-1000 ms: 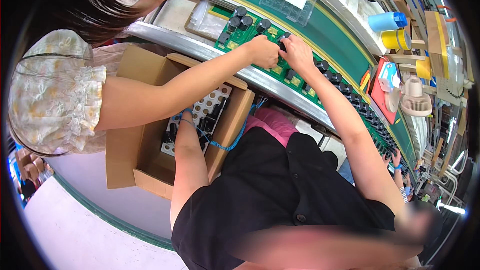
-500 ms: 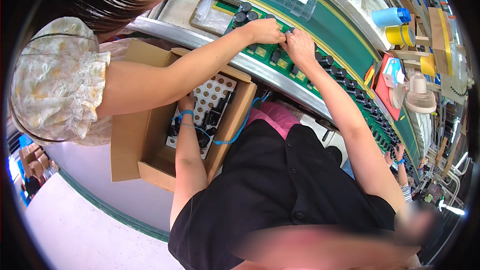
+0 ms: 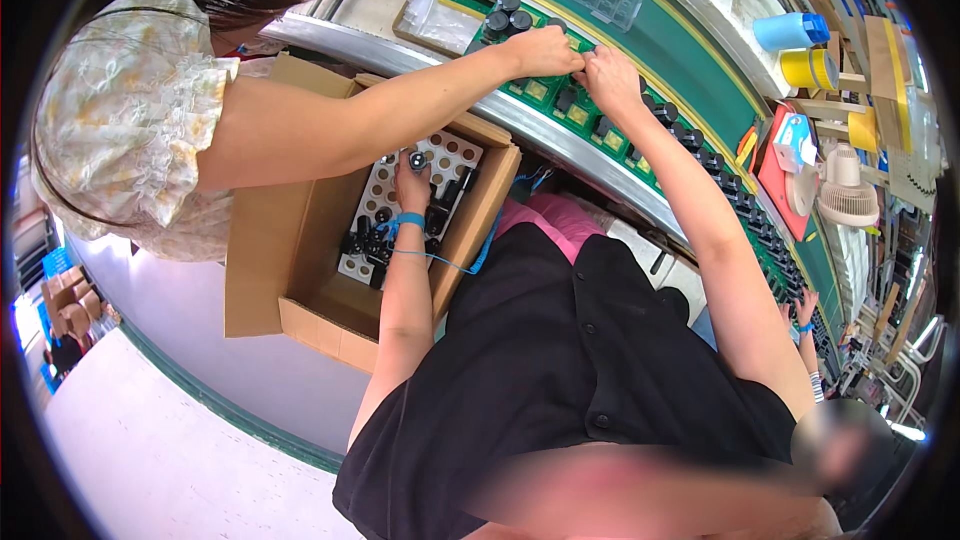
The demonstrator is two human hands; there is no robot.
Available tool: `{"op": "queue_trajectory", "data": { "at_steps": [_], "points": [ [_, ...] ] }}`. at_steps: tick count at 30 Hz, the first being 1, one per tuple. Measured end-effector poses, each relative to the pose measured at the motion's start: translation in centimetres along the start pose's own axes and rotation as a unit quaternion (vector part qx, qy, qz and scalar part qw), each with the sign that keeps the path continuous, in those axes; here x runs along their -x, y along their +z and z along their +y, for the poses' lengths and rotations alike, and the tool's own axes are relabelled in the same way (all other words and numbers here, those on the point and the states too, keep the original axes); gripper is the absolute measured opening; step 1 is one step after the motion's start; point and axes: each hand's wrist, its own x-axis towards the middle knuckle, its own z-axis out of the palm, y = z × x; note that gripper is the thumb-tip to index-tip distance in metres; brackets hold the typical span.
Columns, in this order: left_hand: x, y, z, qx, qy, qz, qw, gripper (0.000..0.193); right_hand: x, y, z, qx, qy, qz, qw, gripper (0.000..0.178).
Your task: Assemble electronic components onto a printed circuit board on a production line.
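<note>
My left hand (image 3: pixel 411 188), with a blue wrist strap, is inside a cardboard box (image 3: pixel 330 320). Its fingers are closed on a black cylindrical capacitor (image 3: pixel 417 160), whose end faces up. Under it lies a white tray with round holes (image 3: pixel 383 178), and loose black capacitors (image 3: pixel 368 243) sit on that tray. My right hand (image 3: pixel 612 83) is over a row of green circuit boards (image 3: pixel 540 90) carrying black cylinders. Its fingertips are pinched together; whatever they hold is hidden. A co-worker's hand (image 3: pixel 545 52) is right beside them, its arm reaching across above the box.
A metal rail (image 3: pixel 560 145) runs in front of the boards, with a green conveyor belt (image 3: pixel 680 50) behind. Clear plastic trays (image 3: pixel 590 0) lie on the belt. A co-worker in a floral top (image 3: pixel 130 120) stands close at left. At right is a small fan (image 3: pixel 845 185).
My left hand has come into sight from under the co-worker's arm, with a capacitor showing in it. My right hand stays at the boards beside the co-worker's hand. The whole view has shifted slightly.
</note>
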Motion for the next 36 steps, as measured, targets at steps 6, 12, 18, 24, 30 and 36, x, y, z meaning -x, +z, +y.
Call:
{"op": "queue_trajectory", "data": {
  "at_steps": [6,12,18,24,30,36],
  "points": [
    [-0.1,-0.8,4.0,0.292,-0.149,-0.021,0.945,0.04,0.3,0.0,1.4,-0.009,0.01,-0.042,0.999,0.021],
    [0.9,-1.9,6.4,0.375,-0.098,0.0,0.922,0.045,0.3,-0.2,0.3,0.035,0.032,-0.041,0.998,0.026],
    [3.1,-3.7,9.9,0.467,-0.158,-0.054,0.868,0.038,0.0,-0.4,1.2,0.003,0.031,-0.084,0.996,0.026],
    [5.4,-5.6,12.1,0.517,-0.198,-0.093,0.828,0.041,0.6,-0.6,0.7,0.052,-0.02,-0.024,0.998,0.019],
    [7.4,-6.6,14.1,0.511,-0.211,-0.099,0.827,0.043,1.9,0.9,2.0,0.139,-0.115,0.013,0.983,0.011],
    [8.2,-7.8,14.5,0.535,-0.217,-0.114,0.808,0.037,2.1,-0.4,2.4,0.132,-0.123,0.011,0.984,0.009]
  ]
}}
